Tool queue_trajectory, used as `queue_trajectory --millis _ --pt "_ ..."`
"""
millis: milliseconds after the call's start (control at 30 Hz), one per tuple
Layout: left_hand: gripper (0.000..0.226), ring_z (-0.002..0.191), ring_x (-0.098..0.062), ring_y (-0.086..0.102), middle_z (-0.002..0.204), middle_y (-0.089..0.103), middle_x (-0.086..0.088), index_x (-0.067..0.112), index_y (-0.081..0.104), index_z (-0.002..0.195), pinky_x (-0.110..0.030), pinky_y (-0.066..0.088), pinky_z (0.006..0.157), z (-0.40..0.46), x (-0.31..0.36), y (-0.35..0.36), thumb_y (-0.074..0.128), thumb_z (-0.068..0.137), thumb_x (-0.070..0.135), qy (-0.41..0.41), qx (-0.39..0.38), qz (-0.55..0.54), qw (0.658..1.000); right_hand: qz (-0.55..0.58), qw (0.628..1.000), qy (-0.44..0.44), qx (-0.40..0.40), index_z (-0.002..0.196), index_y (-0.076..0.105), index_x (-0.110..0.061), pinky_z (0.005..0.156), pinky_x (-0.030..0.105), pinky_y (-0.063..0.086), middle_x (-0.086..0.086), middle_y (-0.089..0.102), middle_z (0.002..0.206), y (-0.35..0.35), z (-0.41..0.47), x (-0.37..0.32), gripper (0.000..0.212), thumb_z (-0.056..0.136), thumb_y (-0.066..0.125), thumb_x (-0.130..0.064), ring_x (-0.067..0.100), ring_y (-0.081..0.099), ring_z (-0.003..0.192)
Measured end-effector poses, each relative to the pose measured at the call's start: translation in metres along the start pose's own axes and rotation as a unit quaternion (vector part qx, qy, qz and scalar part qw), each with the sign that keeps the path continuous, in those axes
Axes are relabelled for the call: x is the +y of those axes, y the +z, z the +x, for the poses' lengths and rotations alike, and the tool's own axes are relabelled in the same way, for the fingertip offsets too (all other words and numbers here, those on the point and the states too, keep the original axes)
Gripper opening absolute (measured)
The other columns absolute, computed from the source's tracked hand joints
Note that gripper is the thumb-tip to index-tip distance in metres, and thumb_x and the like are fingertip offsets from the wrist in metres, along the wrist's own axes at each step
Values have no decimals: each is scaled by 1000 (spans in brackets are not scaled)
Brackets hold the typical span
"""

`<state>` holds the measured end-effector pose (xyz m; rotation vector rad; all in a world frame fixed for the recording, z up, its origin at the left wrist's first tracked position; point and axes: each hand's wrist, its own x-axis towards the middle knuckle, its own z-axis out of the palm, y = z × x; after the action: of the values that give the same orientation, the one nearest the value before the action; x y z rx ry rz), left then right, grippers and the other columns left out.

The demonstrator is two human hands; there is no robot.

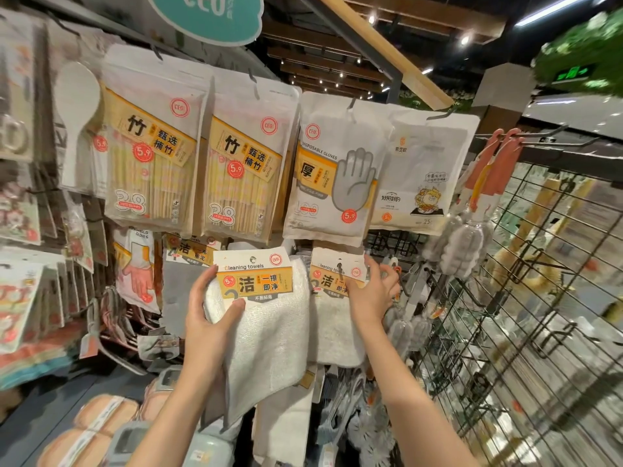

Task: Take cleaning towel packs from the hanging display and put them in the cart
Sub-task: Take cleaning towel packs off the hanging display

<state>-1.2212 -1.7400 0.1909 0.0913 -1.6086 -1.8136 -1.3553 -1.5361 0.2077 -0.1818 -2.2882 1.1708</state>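
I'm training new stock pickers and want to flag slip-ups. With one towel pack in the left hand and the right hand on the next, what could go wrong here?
The right hand pinches the hanging towel pack at its card edge; pulled sideways, the card may tear at the hook. The left hand holds the loose towel pack by one side, so it could slip. Brushes hanging close by might get knocked.

One view only, from a camera worn on the person's head. It faces forward and slightly up at the hanging display (236, 170), close enough that both forearms reach in from the bottom edge. The wide lens bends the edges (the wire rack (526, 298) on the right leans outward). Ceiling lights show along the top.
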Motion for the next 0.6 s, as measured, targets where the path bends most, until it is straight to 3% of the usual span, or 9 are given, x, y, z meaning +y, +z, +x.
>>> queue_trajectory --millis 167,267,300,433,600 --pt "58 107 25 42 133 48 6 21 45 132 6 32 80 -11 -1 8 64 83 -5 -2 -8 4 1000 73 990 -94 -72 122 57 -27 103 25 25 -4 33 126 -12 -26 -22 35 88 63 -20 8 24 120" --pt "58 102 29 42 131 48 8 20 45 133 7 32 76 -18 -2 11 64 83 -3 -6 -20 12 1000 94 979 -120 -136 121 59 -25 100 13 23 -5 34 127 -16 -44 -37 28 93 55 -26 8 24 121" --pt "58 102 29 42 131 49 8 21 46 133 7 33 75 -19 -3 12 65 83 -3 -7 -20 14 1000 102 976 -123 -149 120 60 -24 103 13 24 -4 35 127 -17 -49 -39 27 94 53 -27 10 24 123" --pt "57 108 26 41 129 50 15 29 48 128 6 33 78 -23 -4 11 67 82 0 -9 -22 17 1000 132 968 -96 -190 118 62 -19 111 31 24 -6 39 124 -22 -62 -43 29 97 47 -30 11 25 125" --pt "58 110 22 43 125 50 23 28 48 126 2 35 85 -26 -3 12 66 81 -4 1 -33 5 999 144 963 -103 -202 118 60 -19 104 20 24 -13 45 119 -26 -73 -42 35 85 67 -29 6 29 121"
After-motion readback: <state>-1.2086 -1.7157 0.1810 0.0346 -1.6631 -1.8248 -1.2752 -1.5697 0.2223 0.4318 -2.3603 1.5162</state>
